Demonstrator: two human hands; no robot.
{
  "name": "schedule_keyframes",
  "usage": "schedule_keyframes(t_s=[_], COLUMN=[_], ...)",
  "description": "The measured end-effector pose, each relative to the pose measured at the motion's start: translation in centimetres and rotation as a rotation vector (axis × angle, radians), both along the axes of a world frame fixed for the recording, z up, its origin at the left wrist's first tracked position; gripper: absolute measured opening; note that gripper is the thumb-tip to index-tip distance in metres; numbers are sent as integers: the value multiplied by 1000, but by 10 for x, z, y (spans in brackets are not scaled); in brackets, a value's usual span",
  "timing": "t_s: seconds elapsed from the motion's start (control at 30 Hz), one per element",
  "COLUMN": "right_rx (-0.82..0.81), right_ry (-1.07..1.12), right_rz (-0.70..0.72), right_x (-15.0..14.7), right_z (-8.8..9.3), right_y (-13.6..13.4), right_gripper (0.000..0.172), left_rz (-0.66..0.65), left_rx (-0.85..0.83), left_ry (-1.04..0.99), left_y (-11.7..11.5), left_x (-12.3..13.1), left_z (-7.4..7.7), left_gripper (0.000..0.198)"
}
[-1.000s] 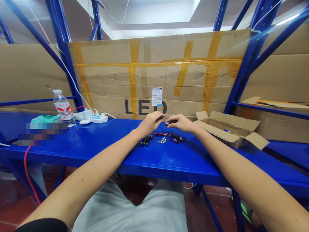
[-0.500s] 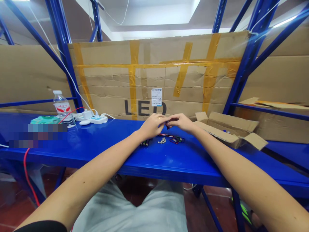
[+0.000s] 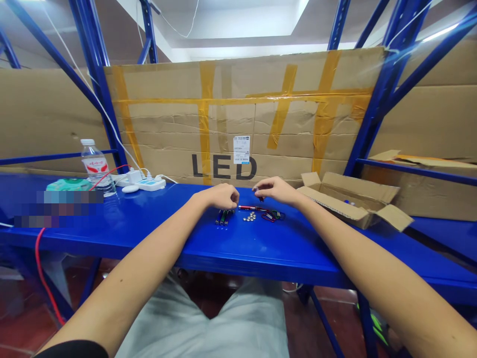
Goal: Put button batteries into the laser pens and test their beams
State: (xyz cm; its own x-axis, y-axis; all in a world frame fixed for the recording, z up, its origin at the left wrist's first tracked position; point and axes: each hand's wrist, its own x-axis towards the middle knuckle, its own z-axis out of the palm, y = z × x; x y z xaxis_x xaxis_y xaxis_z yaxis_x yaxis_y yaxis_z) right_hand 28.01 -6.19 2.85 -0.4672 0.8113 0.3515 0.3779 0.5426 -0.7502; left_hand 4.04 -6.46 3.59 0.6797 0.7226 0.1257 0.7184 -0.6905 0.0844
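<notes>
My left hand [image 3: 220, 196] hovers low over the blue shelf [image 3: 156, 223] with its fingers curled shut; whatever they hold is hidden. Just below it lie a few dark pen-like sticks [image 3: 223, 217]. My right hand [image 3: 275, 189] is a short way to the right, pinching a small dark piece [image 3: 256, 189] between thumb and fingertips. Under the gap between the hands lie a red pen-like stick [image 3: 247, 207], a cluster of small silver button cells [image 3: 249, 216] and some red and dark clips [image 3: 273, 215].
An open cardboard box [image 3: 350, 199] stands right of my right hand. A water bottle [image 3: 96, 166], a white power strip [image 3: 143, 183] with cables and a green pack [image 3: 69, 184] sit at the left. A taped cardboard sheet marked LED [image 3: 223, 119] closes the back.
The hands were together at the small piece half a second ago. My left hand has since drawn away leftward and down toward the dark sticks; my right hand stays in place with the piece.
</notes>
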Motion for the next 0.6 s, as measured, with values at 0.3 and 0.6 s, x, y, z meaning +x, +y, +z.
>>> schedule_keyframes(t_s=[0.3,0.6], right_rx=[100,325], right_ry=[-66,-162], right_rz=[42,36], right_x=[0,-9], right_z=[-3,-10], right_y=[5,4], right_gripper=[22,27], left_rz=[-48,-92], left_rx=[91,238], left_ry=[-82,-740], left_y=[2,-5], left_x=[9,29], left_z=[-10,-12], left_gripper=[13,12])
